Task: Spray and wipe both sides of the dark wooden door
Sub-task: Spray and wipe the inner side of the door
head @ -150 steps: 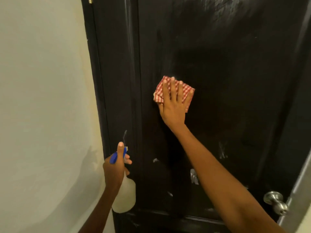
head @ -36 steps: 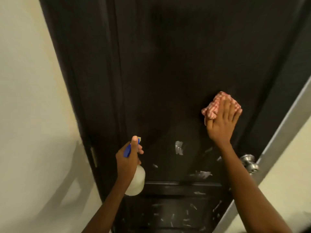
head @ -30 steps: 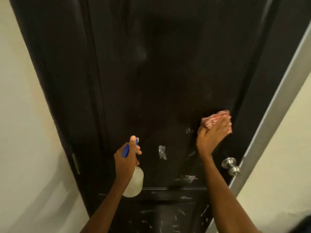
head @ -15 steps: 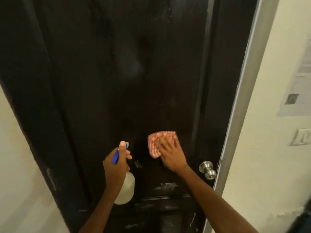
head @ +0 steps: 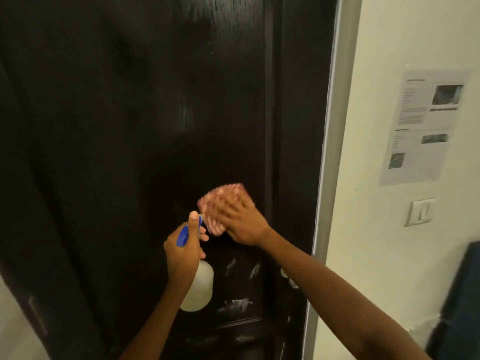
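1 door [head: 135, 126], 1 cloth [head: 220, 201] under flat R hand [head: 242, 224] — 1 spray bottle [head: 198, 289] gripped in L hand [head: 183, 253]

You could read no text anywhere: the printed sheet [head: 426, 126] taped to the wall [head: 389, 229] carried lines of print and small pictures, all too blurred to make out.

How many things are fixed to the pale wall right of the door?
2: a printed sheet high up, and a switch just below it. More may lie beyond the picture's edge.
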The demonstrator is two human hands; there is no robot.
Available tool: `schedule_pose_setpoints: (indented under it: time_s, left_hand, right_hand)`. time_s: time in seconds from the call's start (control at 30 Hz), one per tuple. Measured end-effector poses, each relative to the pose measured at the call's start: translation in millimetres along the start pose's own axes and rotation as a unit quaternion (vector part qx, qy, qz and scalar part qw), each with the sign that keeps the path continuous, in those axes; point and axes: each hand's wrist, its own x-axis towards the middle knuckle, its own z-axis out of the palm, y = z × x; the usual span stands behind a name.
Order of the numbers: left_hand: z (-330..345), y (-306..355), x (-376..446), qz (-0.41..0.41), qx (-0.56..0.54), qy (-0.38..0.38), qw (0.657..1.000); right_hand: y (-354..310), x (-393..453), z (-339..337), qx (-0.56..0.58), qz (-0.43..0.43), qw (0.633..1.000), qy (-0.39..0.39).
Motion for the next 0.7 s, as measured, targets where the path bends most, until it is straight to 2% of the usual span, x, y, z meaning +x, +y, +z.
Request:
schedule_pose_setpoints:
  time_s: [0.03, 0.07, 0.1, 0.17, 0.2, 0.27, 0.33, 0.4, 0.47, 0.53, 0.57, 0.6, 0.7]
  left_hand:
    - [1.8, 0.5, -1.3, 0.003, 0.002, 0.0, 1.0]
    - [2.4, -0.1, -2.1, 0.003, 0.004, 0.0, 1.0]
    - [2.2, -1.2, -2.0, 0.003, 0.004, -0.002, 1.0]
    - [2.8, -4.2, -0.9, 0.003, -0.001, -0.007, 1.0]
    - [3.4, -5.8, -0.5, 0.002, -0.001, -0.011, 1.0]
    - [6.0, -9.7, -2.7, -0.002, -0.004, -0.021, 1.0]
    - [9.7, -13.1, -8.5, -0.004, 0.002, -0.031, 1.0]
    - [13.5, -15.9, -13.0, 0.001, 0.013, -0.042, 0.999]
    - [16.6, -20.0, -15.3, -0.007, 0.014, -0.048, 0.999]
    - [16.5, -22.1, -16.5, -0.023, 0.011, -0.048, 0.999]
    - [15.2, -23.8, -18.4, -0.023, 0.012, -0.049, 0.998]
    - [14.1, -26.5, -20.4, -0.021, 0.014, -0.049, 0.998]
    - [10.8, -31.6, -23.7, -0.019, 0.005, -0.056, 0.998]
  right_hand:
    - [3.3, -8.9, 4.1, -0.02, -0.046, 0.998, -0.022]
    - [9.0, -15.8, 4.6, -0.033, -0.042, 0.998, -0.016]
    - [15.4, -22.3, 4.8, -0.034, 0.009, 0.999, 0.005]
    - [29.6, -41.7, 8.0, 0.004, 0.2, 0.978, 0.057]
    - [33.2, -54.1, 12.2, 0.044, 0.308, 0.947, 0.08]
    - [20.1, -79.7, 26.8, 0.144, 0.493, 0.849, 0.123]
    - [-18.6, -101.2, 48.9, 0.245, 0.612, 0.741, 0.132]
    - [-58.0, -110.9, 65.0, 0.321, 0.686, 0.64, 0.127]
    - [-67.5, -103.2, 63.7, 0.38, 0.736, 0.542, 0.142]
    - [-53.5, -83.4, 50.6, 0.401, 0.767, 0.473, 0.167]
    - [-46.5, -73.3, 42.4, 0.4, 0.768, 0.464, 0.189]
    - [-41.2, -64.7, 34.3, 0.396, 0.75, 0.486, 0.211]
    - [-22.3, -44.6, 15.8, 0.336, 0.635, 0.66, 0.222]
